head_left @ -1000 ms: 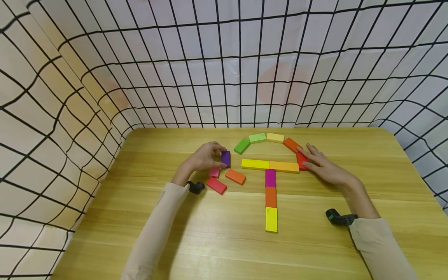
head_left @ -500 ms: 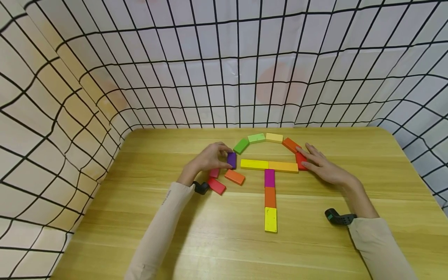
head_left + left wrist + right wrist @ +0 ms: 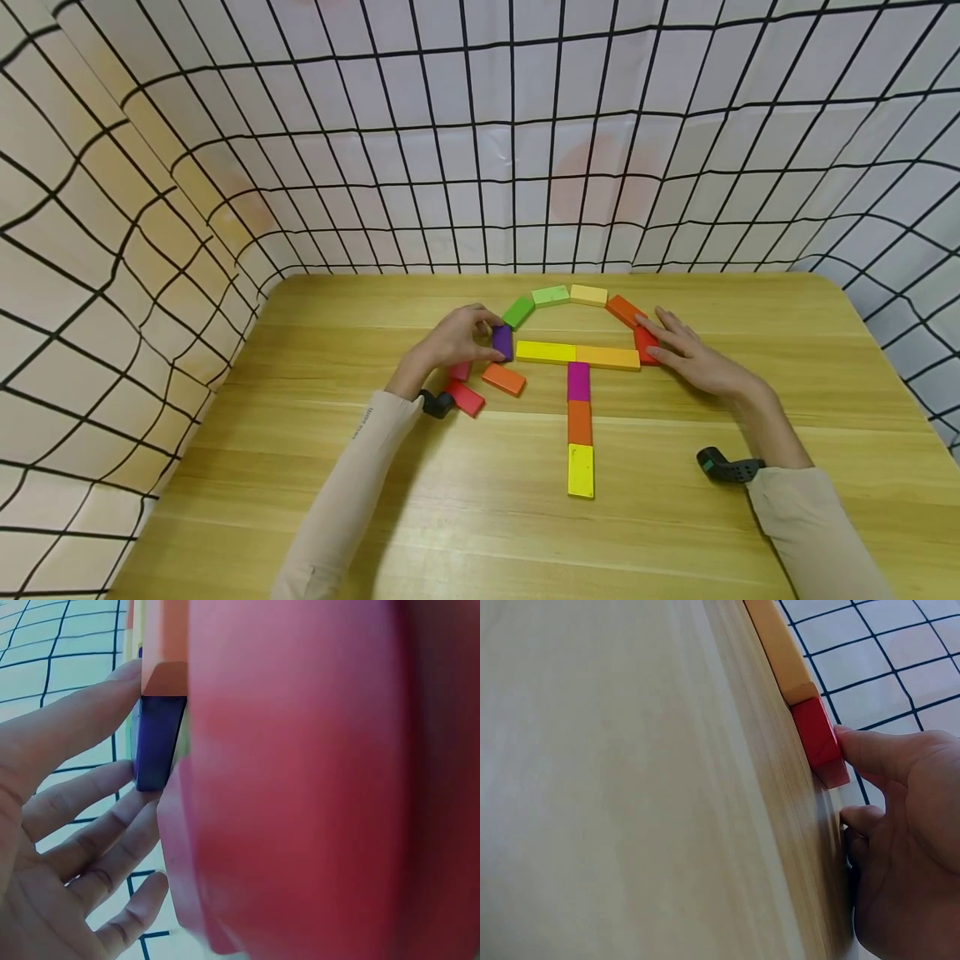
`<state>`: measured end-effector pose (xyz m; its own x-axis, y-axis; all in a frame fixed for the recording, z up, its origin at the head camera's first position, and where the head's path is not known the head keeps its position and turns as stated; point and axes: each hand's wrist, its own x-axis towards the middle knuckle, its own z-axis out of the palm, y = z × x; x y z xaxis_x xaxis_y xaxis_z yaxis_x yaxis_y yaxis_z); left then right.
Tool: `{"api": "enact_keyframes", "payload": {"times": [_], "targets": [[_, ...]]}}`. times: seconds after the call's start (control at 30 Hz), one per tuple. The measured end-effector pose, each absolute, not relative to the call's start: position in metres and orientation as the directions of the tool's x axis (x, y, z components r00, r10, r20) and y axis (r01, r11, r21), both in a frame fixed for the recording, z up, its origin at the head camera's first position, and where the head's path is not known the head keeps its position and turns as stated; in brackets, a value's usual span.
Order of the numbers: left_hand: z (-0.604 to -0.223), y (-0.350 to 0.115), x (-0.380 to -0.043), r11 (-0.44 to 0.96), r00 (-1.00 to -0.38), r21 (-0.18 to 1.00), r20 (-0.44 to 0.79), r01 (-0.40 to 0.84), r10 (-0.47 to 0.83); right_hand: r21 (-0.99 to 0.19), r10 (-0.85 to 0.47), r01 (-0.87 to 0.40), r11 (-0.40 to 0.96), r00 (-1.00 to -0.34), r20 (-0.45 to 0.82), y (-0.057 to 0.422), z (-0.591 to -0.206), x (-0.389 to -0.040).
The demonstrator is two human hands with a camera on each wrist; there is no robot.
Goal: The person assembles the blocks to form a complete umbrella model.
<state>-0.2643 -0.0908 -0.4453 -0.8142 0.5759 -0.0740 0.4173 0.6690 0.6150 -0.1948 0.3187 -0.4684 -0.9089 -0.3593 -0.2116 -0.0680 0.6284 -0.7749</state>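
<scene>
With thumb and fingertips, my left hand point(image 3: 456, 337) pinches a dark purple block point(image 3: 502, 343) by its two ends, at the lower left end of a curved row of blocks. Its upper end lies right at the green block point(image 3: 518, 312). In the left wrist view the purple block point(image 3: 159, 746) sits between thumb and fingers, beyond an orange block point(image 3: 165, 652). My right hand point(image 3: 697, 360) has its fingers stretched out, touching the red block point(image 3: 643, 345) at the curve's right end. The right wrist view has the thumb against that red block point(image 3: 817, 739).
Yellow point(image 3: 546, 352) and amber point(image 3: 608, 358) blocks form a bar under the curve. A stem of magenta point(image 3: 578, 381), orange point(image 3: 579, 422) and yellow point(image 3: 581, 471) blocks runs down from it. Loose orange point(image 3: 503, 379), red point(image 3: 466, 398) and pink point(image 3: 458, 371) blocks lie by my left hand.
My left hand has slid the purple block to the right, up to the green block and near the yellow bar. The right hand stays in place at the red block.
</scene>
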Motion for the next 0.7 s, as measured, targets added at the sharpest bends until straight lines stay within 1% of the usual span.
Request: {"api": "enact_keyframes", "payload": {"times": [0.47,0.7], "targets": [[-0.4461,-0.0863,-0.2602,0.697,-0.829,0.585,-0.073,0.415,0.555,-0.773,-0.358,-0.065,0.631,-0.908,-0.216,0.3190,-0.4685,-0.1957],[-0.4456,-0.0835,-0.2577,0.694,-0.825,0.574,-0.054,0.435,0.562,-0.776,-0.363,-0.066,0.627,-0.906,-0.216,0.3196,-0.4681,-0.1945]]}}
